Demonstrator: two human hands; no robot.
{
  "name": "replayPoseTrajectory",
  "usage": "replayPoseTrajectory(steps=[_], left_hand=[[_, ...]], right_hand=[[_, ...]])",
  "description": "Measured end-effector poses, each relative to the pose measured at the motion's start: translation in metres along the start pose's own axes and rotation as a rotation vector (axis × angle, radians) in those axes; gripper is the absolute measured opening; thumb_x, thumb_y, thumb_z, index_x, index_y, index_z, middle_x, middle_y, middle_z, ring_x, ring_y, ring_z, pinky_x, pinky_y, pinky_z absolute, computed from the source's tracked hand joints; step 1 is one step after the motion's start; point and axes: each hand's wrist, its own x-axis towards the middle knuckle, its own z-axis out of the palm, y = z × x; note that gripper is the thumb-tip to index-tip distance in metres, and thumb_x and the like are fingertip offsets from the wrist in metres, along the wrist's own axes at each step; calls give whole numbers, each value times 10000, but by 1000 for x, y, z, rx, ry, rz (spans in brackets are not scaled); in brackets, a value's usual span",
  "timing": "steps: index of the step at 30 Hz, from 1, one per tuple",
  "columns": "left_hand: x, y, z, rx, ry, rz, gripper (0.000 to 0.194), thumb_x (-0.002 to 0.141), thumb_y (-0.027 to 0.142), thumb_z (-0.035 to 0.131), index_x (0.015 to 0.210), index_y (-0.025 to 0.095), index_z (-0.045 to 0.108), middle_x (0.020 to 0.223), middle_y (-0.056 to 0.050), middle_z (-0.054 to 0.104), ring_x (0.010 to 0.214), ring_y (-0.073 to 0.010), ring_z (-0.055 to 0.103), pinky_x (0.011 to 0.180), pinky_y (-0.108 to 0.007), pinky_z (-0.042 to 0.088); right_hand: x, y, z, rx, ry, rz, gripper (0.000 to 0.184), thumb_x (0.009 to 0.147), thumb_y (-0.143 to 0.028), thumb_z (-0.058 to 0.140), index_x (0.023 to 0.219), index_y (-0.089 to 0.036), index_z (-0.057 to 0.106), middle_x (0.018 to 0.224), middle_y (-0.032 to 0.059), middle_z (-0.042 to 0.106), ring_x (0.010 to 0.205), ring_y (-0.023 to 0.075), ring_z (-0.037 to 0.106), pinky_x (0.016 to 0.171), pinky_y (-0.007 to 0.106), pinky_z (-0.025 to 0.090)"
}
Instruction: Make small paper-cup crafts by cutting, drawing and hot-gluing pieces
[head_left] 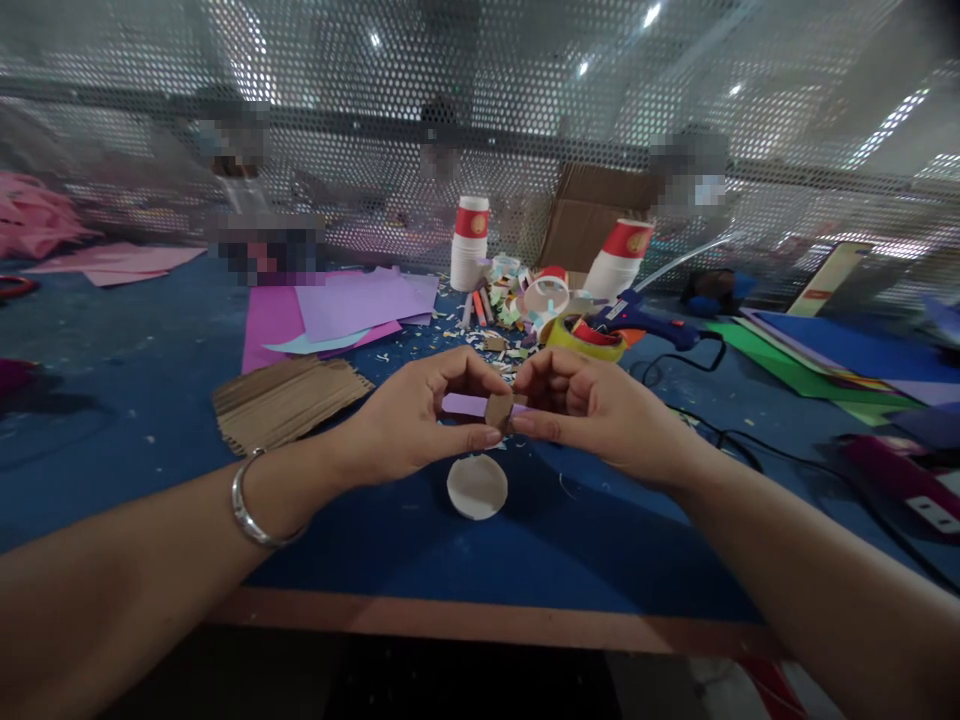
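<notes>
My left hand (pixel 420 415) and my right hand (pixel 592 405) meet above the middle of the blue table, both closed in a pinch. Between their fingertips is a small brown cardboard piece (pixel 498 411), with a purple paper strip (pixel 465 404) running across behind it. Purple shows on both sides of the cardboard. Whether strip and cardboard are joined I cannot tell. Just below my hands, a round whitish disc (pixel 478 488) lies on the table. A corrugated cardboard sheet (pixel 289 400) rests beside my left wrist.
Purple paper sheets (pixel 367 305) lie at the back left. Paper scraps, paper cups (pixel 470 245) and a yellow tape roll (pixel 585 340) stand behind my hands. A blue glue gun (pixel 652 322) trails its black cord on the right, near coloured sheets (pixel 847 350) and a power strip (pixel 900 480).
</notes>
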Motion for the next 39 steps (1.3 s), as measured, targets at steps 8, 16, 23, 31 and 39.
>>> replayPoseTrajectory(steps=[8,16,23,31,39], left_hand=[[1,2,0,-13,9,4,316,743,187,765,994,174,573,888,2,666,854,-136,665,779,-265,541],[2,1,-1,43,17,33,327,749,235,783,1008,185,590,951,-18,674,907,-153,668,783,-265,547],[3,0,0,49,14,69,323,762,246,782,1005,175,582,940,-14,648,881,-138,652,743,-241,538],[3,-1,0,61,26,62,328,765,263,781,1009,183,577,939,-16,648,882,-146,649,754,-265,541],[4,0,-8,39,93,50,319,740,217,778,982,178,574,921,-10,677,855,-139,653,754,-268,545]], right_hand=[[-1,-6,2,-46,5,32,264,782,-381,780,894,-191,634,801,-6,639,688,116,574,628,250,475],[1,-3,2,-64,9,10,277,781,-439,774,839,-200,646,750,-19,616,650,112,572,614,248,476],[0,-3,2,-28,16,14,274,778,-416,781,836,-184,645,766,-12,626,657,105,577,630,253,482],[1,-2,3,-26,14,9,289,794,-434,767,842,-177,645,771,-14,625,649,96,571,637,250,479],[0,-6,-9,-153,110,19,345,823,-512,706,898,-183,635,736,2,637,627,119,578,556,247,437]])
